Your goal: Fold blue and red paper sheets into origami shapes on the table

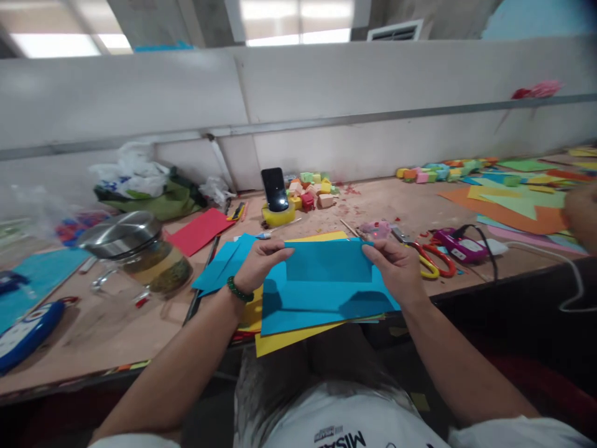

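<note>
The person sat at the bench [116, 348] with a blue paper sheet [321, 292] raised between both hands. The left hand [259, 264] pinched the sheet's upper left corner, fingers closed on the edge, and the right hand [396, 267] gripped the upper right corner the same way. A strip along the top had been folded down toward the person, and it lay as a darker band between the two hands. Beneath the sheet, just under the hands, a yellow sheet [284, 339] stuck out over the bench edge. Red-handled scissors [431, 258] lay just beyond the right hand, and a phone [274, 190] stood propped in a roll of yellow tape [278, 214] farther out past the left hand. To my eye, the fold would come out clean only if both corners were held level and the flap's edge kept parallel to the top before the crease was pressed flat, working from the middle outward.
</note>
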Demonstrator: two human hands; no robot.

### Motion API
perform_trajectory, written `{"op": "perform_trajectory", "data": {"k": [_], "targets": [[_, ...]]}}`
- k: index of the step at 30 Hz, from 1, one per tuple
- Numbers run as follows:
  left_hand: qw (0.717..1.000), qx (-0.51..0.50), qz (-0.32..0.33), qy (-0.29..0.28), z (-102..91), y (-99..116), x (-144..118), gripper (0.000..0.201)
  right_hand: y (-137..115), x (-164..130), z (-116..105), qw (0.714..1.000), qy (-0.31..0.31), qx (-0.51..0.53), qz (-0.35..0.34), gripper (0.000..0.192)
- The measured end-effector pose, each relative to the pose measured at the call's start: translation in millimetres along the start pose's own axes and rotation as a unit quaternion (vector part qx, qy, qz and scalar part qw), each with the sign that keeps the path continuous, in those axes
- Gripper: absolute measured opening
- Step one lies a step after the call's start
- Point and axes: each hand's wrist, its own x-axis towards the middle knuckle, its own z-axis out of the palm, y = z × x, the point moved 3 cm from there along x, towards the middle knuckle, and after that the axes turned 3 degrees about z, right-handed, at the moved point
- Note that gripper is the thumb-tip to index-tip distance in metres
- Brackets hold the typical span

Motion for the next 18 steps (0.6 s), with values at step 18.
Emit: {"op": "perform_trajectory", "data": {"k": [18], "targets": [[0.999, -0.015, -0.013, -0.029, -1.9, -2.0, 0.2, 0.04, 16.6, 11.4, 2.3, 0.998, -0.036, 0.032, 0.046, 0.028]]}}
